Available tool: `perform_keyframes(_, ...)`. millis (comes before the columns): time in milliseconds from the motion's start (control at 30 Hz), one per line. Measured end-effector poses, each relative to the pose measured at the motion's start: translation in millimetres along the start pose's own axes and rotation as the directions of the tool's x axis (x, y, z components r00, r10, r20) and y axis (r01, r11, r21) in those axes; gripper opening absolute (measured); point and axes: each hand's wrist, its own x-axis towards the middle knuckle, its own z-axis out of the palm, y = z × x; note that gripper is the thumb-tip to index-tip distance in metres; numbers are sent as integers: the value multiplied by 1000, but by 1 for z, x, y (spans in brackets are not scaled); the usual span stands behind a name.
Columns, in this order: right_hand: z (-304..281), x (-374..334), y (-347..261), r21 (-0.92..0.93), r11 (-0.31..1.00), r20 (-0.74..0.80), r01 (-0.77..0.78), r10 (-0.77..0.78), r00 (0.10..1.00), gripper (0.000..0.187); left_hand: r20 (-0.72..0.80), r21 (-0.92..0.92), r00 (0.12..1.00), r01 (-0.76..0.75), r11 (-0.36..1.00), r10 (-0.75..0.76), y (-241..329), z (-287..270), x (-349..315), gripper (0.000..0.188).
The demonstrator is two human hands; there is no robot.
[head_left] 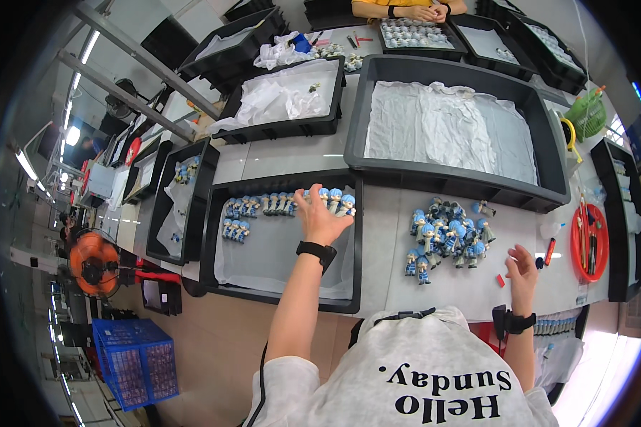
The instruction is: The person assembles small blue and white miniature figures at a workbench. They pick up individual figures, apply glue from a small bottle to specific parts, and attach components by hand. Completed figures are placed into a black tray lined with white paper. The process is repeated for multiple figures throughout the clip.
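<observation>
Blue-haired figurines [445, 235] lay heaped on a pale counter [395, 285] as a worker's left hand [324, 219] reached over a black tray [358, 249] to the heap's left. Its fingers were spread at the right end of the top row of figurines [278, 204], thumb toward the tray's right wall; whether they gripped any could not be told. More figurines lay below that row at the tray's left, on a white sheet [263, 267].

Right of the heap, the right hand [522, 274] was raised with fingers loosely bent and apart, holding nothing visible. A small red piece [501, 281] lay just beside it, and a red basket [602, 242] of slim tools sat farther right. Black bands circled both wrists.

Beyond the heap stood a large black bin [456, 176] lined with crumpled white sheets [441, 128]. Across the counter, a co-worker's hands [427, 13] met above a tray of small pale pieces [417, 34].
</observation>
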Motion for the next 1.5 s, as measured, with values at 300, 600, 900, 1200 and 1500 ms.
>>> perform_keyframes(300,108,-2,-81,415,908,453,-56,-153,878,47,117,-188,919,-352,917,376,107,-2,-48,82)
perform_keyframes(600,70,12,-40,547,785,415,-292,48,908,38,529,-410,748,-189,892,401,145,71,-76,104)
perform_keyframes(900,49,24,-2,574,727,367,-376,182,912,42,574,-174,696,-412,894,432,156,103,-81,105)
perform_keyframes(1200,33,28,-3,617,675,341,-405,235,910,40,544,-101,692,-507,856,475,158,95,-83,98)
perform_keyframes(1500,26,20,-17,672,595,419,-441,187,889,40,449,-226,725,-474,851,523,149,102,-75,75)
